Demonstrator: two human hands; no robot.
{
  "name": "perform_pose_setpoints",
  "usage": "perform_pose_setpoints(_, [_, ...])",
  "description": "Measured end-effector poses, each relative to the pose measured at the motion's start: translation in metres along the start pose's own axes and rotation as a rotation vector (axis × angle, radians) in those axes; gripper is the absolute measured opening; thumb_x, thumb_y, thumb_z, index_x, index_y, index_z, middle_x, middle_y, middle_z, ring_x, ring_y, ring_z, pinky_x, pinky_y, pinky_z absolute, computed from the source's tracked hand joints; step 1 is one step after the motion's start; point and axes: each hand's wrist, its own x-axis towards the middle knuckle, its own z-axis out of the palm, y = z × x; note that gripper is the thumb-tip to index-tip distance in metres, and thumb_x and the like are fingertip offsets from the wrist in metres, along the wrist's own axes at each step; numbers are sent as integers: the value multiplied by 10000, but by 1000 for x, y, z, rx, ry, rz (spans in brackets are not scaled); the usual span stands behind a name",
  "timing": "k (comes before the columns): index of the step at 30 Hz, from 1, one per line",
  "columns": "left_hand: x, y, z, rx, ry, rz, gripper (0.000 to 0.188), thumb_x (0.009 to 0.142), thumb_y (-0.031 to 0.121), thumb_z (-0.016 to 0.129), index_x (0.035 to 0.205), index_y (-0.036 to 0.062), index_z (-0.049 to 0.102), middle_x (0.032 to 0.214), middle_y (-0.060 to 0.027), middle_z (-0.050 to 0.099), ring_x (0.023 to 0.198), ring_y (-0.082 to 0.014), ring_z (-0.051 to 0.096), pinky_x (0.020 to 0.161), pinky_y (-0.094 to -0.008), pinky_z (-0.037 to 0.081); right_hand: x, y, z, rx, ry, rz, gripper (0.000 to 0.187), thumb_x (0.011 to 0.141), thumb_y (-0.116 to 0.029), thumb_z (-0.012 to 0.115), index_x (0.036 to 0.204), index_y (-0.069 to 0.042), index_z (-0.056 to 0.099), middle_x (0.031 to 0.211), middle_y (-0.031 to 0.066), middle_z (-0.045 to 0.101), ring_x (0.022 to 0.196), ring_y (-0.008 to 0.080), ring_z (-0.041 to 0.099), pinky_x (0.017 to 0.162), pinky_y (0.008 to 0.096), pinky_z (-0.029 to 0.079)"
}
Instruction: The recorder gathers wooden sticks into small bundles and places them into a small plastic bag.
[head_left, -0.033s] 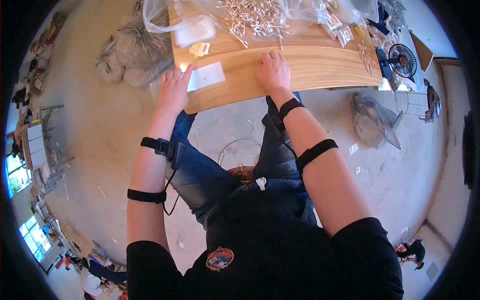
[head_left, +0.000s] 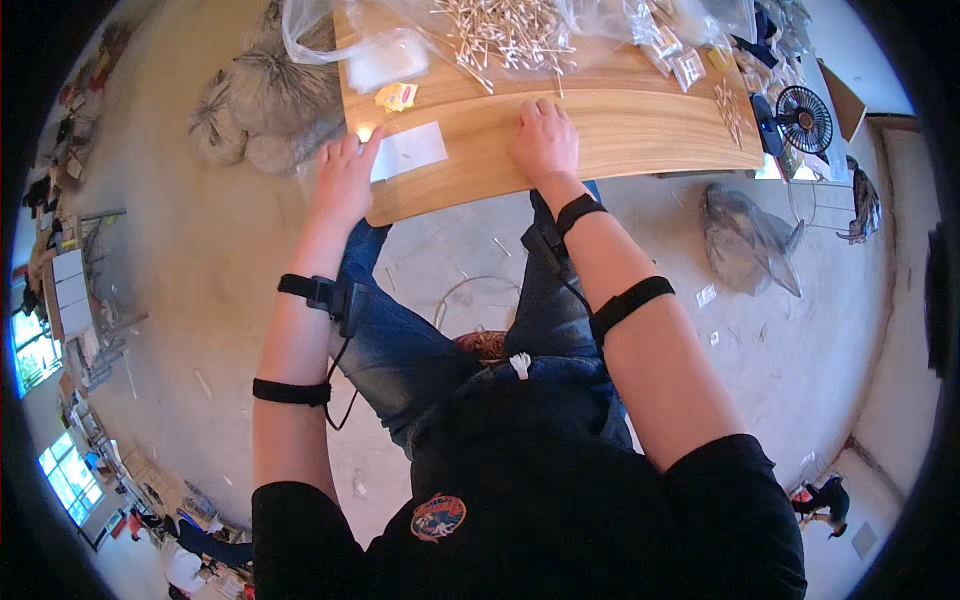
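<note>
Fingers of your left hand (head_left: 345, 182) are bent over the left edge of the surface (head_left: 640, 125), while the thumb stands apart from them and points away from you; whether they grip something, I cannot tell. Your right hand (head_left: 547, 142) rests palm down near the front edge, its fingers curled, and what may be under them is hidden.

The white card (head_left: 415, 150) lies flat on the surface between your two hands, just beside your left thumb and well apart from the right hand. Its long axis runs mostly from left to right, with the right end turned a little away from you. It bears a small faint mark near the middle, too small to make out.

Beyond the card lies a yellow packet (head_left: 396, 96) with a red patch; its print is too small here to read. Behind this packet is a white pad (head_left: 388, 62) in clear plastic. Farther to the right, a heap of cotton swabs (head_left: 505, 35) points in many directions, and one swab sticks out from it toward your right hand. Near the right end, loose thin sticks (head_left: 728, 112) point mostly away from you, close to a black fan (head_left: 803, 119). On your black shirt (head_left: 580, 490), the round badge (head_left: 438, 518) shows orange and blue, but its lettering is not clear.
</note>
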Motion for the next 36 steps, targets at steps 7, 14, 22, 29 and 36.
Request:
perform_pose_setpoints(7, [4,-14,-11,-236,-31,-88,740,706,-34,611,1411,83,417,1210,-190,539,1183,-364,501,1061,-448,378,8,2,7,9,104,-5,67,806,-126,559,819,-81,608,883,118,618,910,326,601,780,445,503])
perform_pose_setpoints(14, [7,-27,-4,-414,-42,-67,763,691,42,712,1394,75,416,1182,-208,559,1136,-383,533,1002,-435,434,7,2,9,-7,118,-27,80,804,-129,559,832,-80,616,906,110,620,911,322,602,781,445,504])
perform_pose_setpoints(22, [15,-26,-7,-464,-65,-36,833,631,32,768,1387,85,422,1173,-193,566,1124,-363,549,989,-424,446,8,-2,-1,-13,7,-9,158,805,-138,552,918,-62,634,966,124,625,983,319,589,857,416,503])
perform_pose_setpoints(29, [12,-33,-1,-503,-42,2,774,646,43,776,1348,82,451,1184,-181,567,1146,-348,538,1010,-422,426,8,0,6,-16,101,-5,89,789,-128,559,836,-81,617,900,99,616,932,309,596,803,434,508])
perform_pose_setpoints(36, [13,-40,6,-606,-16,-38,652,657,62,786,1234,54,484,1178,-174,572,1137,-348,546,997,-436,433,7,0,6,5,116,-23,78,799,-132,564,834,-83,614,895,94,613,924,305,593,790,435,512])
